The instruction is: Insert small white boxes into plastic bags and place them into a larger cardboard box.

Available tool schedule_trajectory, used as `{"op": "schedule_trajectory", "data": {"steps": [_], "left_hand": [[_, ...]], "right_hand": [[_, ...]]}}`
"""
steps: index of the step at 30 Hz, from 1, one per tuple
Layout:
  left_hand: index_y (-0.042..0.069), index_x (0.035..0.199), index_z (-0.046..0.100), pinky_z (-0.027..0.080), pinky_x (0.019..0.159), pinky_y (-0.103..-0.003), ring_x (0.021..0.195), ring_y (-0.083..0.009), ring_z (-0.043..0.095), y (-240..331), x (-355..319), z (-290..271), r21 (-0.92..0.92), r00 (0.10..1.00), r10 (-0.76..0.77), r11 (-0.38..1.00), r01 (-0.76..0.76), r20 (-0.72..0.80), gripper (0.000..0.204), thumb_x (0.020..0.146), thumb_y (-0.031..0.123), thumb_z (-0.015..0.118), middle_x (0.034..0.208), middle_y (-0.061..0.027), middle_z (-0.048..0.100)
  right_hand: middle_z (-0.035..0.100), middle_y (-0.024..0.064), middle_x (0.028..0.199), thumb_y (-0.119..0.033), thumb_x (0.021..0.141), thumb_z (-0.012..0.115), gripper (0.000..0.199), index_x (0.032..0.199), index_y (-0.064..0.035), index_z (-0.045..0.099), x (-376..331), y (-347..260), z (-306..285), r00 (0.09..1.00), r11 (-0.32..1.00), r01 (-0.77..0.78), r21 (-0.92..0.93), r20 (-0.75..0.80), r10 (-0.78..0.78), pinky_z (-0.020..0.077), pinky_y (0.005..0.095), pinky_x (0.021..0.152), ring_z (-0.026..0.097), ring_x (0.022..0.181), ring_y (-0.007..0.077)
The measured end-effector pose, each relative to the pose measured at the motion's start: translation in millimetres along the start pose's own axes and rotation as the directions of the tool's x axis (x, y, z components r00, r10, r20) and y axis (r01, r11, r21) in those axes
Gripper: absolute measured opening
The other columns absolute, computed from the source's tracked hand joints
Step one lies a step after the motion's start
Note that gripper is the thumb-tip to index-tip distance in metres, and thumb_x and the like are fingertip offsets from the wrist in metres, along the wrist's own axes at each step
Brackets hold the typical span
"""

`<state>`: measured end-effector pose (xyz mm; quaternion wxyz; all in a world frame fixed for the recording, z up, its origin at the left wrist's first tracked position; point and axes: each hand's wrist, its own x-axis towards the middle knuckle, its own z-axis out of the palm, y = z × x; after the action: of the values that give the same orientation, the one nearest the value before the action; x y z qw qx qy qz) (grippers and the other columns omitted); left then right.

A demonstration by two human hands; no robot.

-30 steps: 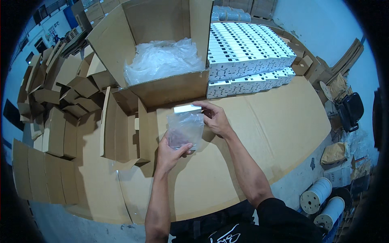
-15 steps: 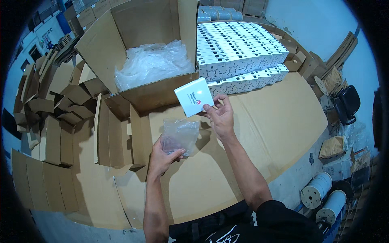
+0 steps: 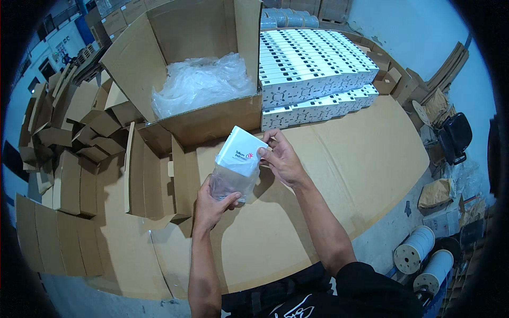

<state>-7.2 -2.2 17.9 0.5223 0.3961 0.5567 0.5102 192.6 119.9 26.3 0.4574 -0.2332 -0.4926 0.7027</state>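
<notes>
A flat white square box [image 3: 239,149] with a small pink mark and dark print is partly inside a clear plastic bag [image 3: 231,183]. My left hand [image 3: 213,205] is closed around the lower part of the bag, thumb across its front. My right hand [image 3: 282,158] pinches the box at its right edge, near the upper corner. The box is tilted, its upper half standing out of the bag's mouth. Both hands are above the cardboard-covered table [image 3: 339,169].
Beyond my hands stands a large open carton [image 3: 207,119] with crumpled clear plastic bags [image 3: 204,85] in it. Stacked white printed boxes [image 3: 318,69] stand to its right. An open narrow cardboard box [image 3: 151,180] is at the left, near folded cartons [image 3: 69,183]. Cable spools [image 3: 413,249] stand at lower right.
My right hand has brought the white box down and left, from above the bag to partly inside it. My left hand has stayed nearly in place with the bag.
</notes>
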Motion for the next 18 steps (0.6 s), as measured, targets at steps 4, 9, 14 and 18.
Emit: {"op": "schedule_trajectory", "data": {"steps": [4,9,14,18], "left_hand": [[0.001,0.116,0.056,0.055,0.060,-0.026,0.070,-0.0114,0.066,0,0,0,0.005,1.000,-0.004,1.000,0.004,-0.003,0.043,0.081,0.001,0.082,0.091,-0.0064,0.069],[0.001,0.116,0.056,0.057,0.064,-0.027,0.081,-0.0140,0.069,-1,0,3,0.054,0.999,0.053,0.997,-0.053,0.000,0.043,0.081,0.001,0.082,0.101,-0.0093,0.069],[-0.001,0.122,0.056,0.058,0.079,-0.030,0.098,-0.0169,0.068,-12,3,-3,0.202,0.971,0.235,0.950,-0.236,0.029,0.048,0.082,0.003,0.082,0.110,-0.0121,0.069],[-0.002,0.124,0.057,0.055,0.089,-0.032,0.102,-0.0161,0.066,-3,2,7,0.017,0.991,0.132,0.991,-0.132,-0.007,0.042,0.088,0.004,0.077,0.111,-0.0108,0.069]], "right_hand": [[0.053,0.0017,0.108,-0.007,0.100,0.062,0.025,0.115,-0.0118,0.043,1,3,-2,0.999,1.000,0.004,0.007,0.032,-0.004,0.0568,0.0263,0.076,0.058,0.095,0.0087],[0.051,0.0010,0.107,-0.005,0.097,0.064,0.025,0.114,-0.0094,0.046,1,2,-3,0.999,0.999,-0.005,-0.051,0.053,0.007,0.0526,0.0232,0.073,0.056,0.096,0.0076],[0.053,0.0014,0.104,-0.003,0.096,0.066,0.021,0.110,-0.0060,0.050,4,6,4,0.984,0.971,0.168,-0.172,0.085,-0.155,0.0497,0.0253,0.077,0.055,0.094,0.0085],[0.056,0.0006,0.099,-0.005,0.095,0.068,0.020,0.108,-0.0054,0.053,0,8,-1,0.997,0.970,0.072,-0.232,0.053,-0.061,0.0488,0.0268,0.080,0.056,0.092,0.0099]]}}
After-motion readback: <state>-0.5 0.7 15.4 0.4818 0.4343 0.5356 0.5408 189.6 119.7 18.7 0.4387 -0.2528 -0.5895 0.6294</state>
